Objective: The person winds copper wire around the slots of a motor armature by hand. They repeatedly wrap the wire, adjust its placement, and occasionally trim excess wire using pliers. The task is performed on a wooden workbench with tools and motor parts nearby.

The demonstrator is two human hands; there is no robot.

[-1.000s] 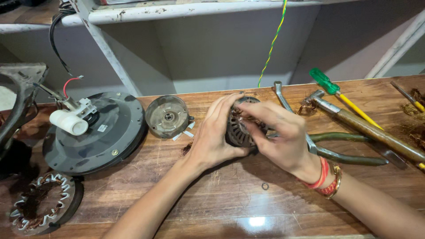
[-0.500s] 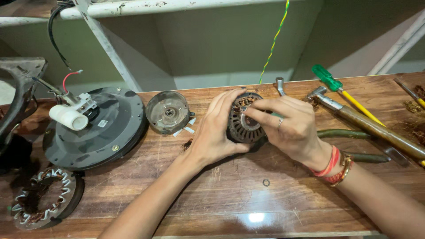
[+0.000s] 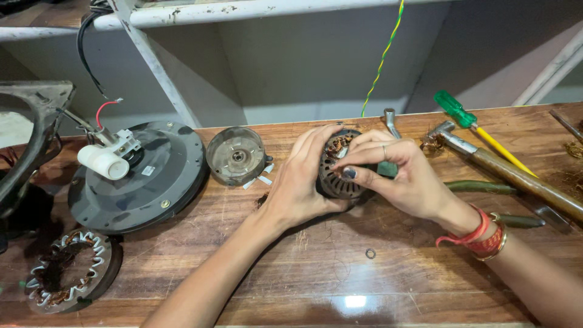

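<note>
Left hand, right hand: closed grip.

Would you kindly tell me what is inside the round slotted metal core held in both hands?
Copper windings show through the round slotted metal core. The left hand and right hand cover most of it, so its centre cannot be seen.

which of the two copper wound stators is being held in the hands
The stator at the bench's middle, gripped between the left hand and right hand. The other stator lies untouched at the bench's near left corner.

fan housing, hammer, screwdriver
</note>
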